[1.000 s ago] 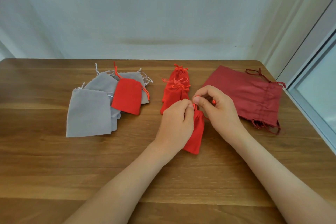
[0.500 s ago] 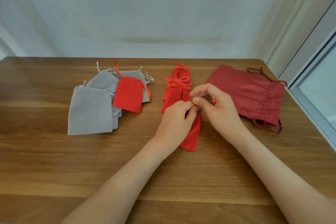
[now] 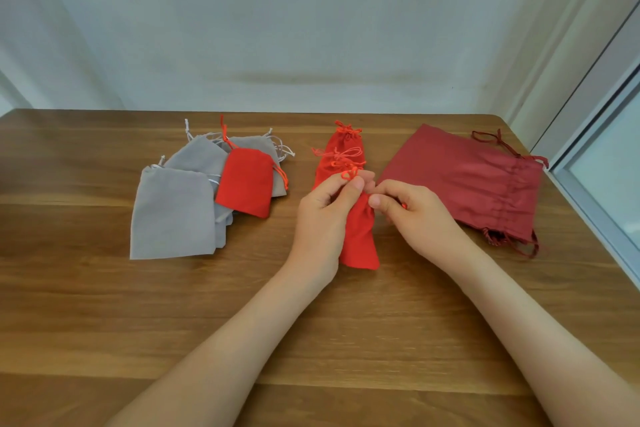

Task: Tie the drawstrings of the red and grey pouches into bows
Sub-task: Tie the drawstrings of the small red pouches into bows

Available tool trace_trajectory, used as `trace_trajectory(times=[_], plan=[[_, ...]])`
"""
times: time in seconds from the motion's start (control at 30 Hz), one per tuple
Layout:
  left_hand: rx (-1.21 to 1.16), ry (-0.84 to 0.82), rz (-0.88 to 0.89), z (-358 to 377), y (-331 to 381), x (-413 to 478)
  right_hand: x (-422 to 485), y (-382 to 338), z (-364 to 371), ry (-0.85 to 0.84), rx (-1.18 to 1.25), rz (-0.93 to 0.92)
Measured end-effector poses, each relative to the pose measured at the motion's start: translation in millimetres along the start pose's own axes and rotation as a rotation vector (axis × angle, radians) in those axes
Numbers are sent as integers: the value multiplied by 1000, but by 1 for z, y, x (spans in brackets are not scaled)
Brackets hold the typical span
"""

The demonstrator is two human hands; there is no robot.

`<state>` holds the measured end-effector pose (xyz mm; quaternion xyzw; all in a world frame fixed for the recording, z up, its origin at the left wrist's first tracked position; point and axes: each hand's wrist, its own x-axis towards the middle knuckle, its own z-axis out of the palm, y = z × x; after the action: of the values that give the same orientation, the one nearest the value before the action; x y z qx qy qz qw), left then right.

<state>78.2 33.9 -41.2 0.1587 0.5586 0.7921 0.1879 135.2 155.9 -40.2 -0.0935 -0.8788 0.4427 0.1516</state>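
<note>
Red pouch [image 3: 360,239] drawstring [image 3: 349,173] between curled fingers [image 3: 351,189], left hand [image 3: 320,218] and right hand [image 3: 420,215].

Left hand [image 3: 322,215] and right hand [image 3: 420,218] — both pinch the red pouch's [image 3: 360,243] drawstring [image 3: 349,173].

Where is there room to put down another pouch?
Bare table lies left of the grey pouches and in front of them, to the near edge. A narrow gap runs between the flat red pouch and the tied red pouches. Crowded from there to the dark red bag.
</note>
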Motion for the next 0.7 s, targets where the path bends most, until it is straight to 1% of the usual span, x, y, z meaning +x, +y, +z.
trace_trajectory(times=[0.03,0.1,0.23,0.33,0.4,0.57,0.7], plan=[[-55,-10,-32,1,2,-1,0,0,0,5,-8,-1],[-90,-13,-61,-1,4,0,-1,0,-1,18,-31,-4],[27,52,-66,-5,2,2,-2,3,-12,-32,-148,-4],[75,84,-67,-7,0,4,-3,5,-23,-54,-141,49],[102,75,-88,-7,-1,5,-3,5,-28,-64,-33,106],[186,50,-135,-9,-7,6,-1,4,-27,-167,479,177],[212,15,-110,-8,-9,5,0,8,-19,-226,637,170]])
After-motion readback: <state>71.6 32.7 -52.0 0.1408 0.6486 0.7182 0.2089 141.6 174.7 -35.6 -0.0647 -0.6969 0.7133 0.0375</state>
